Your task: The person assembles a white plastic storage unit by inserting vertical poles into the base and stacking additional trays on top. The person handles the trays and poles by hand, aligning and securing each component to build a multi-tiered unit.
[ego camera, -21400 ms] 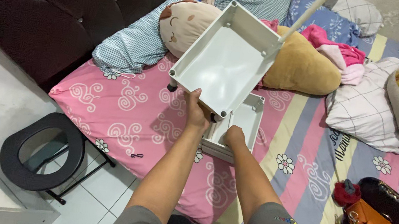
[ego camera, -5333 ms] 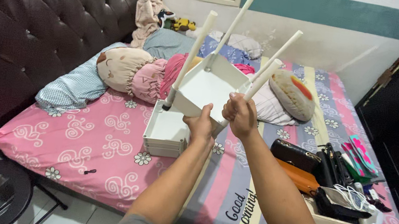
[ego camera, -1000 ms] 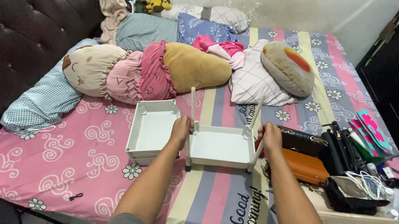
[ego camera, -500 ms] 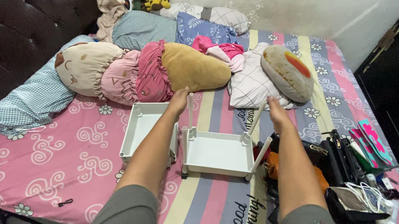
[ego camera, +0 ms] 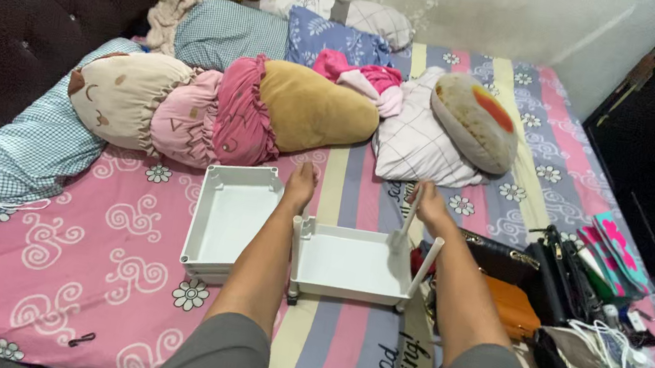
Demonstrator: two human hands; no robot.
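A shallow white rectangular plastic tray with upright corner posts and small castors (ego camera: pixel 351 263) rests on the striped sheet of the bed (ego camera: pixel 339 354), just right of a stack of plain white plastic trays (ego camera: pixel 229 217) on the pink sheet. The left hand (ego camera: pixel 300 185) lies beyond the tray's far-left corner, fingers loosely together and gripping nothing that shows. The right hand (ego camera: pixel 428 207) wraps its fingers around the far-right white post (ego camera: pixel 407 220). The tray looks light, stiff and smooth, so slippery; its thin posts would likely flex or pop loose, so the rim beside a corner seems the surer hold, and the soft mattress lets the castors shift.
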